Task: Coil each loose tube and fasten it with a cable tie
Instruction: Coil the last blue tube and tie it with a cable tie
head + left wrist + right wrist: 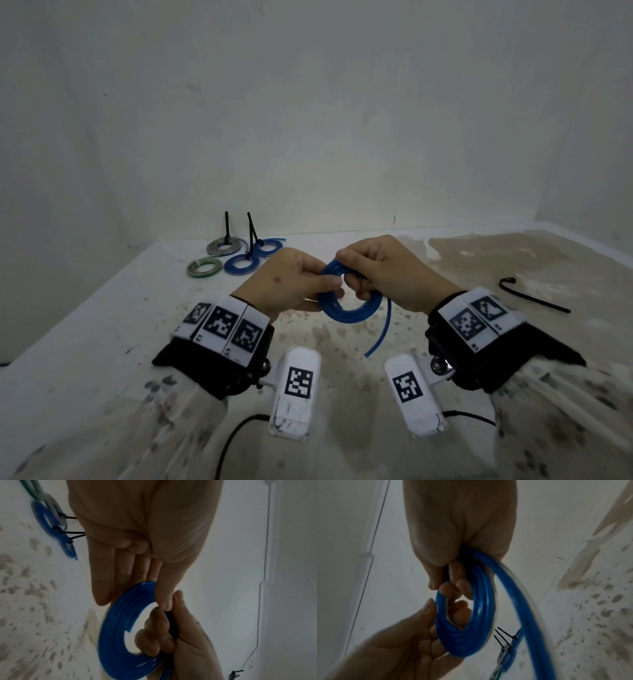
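The blue tube (pixel 349 301) is wound into a flat coil held in the air just above the stained white counter (pixel 102 315), its loose end hanging down at the right. The left hand (pixel 291 281) pinches the coil's left edge between thumb and fingers; the right hand (pixel 383 270) grips the top right, fingers curled through the opening. Four finished coils (pixel 236 257) lie at the far left, and a loose black cable tie (pixel 534 298) lies at the right.
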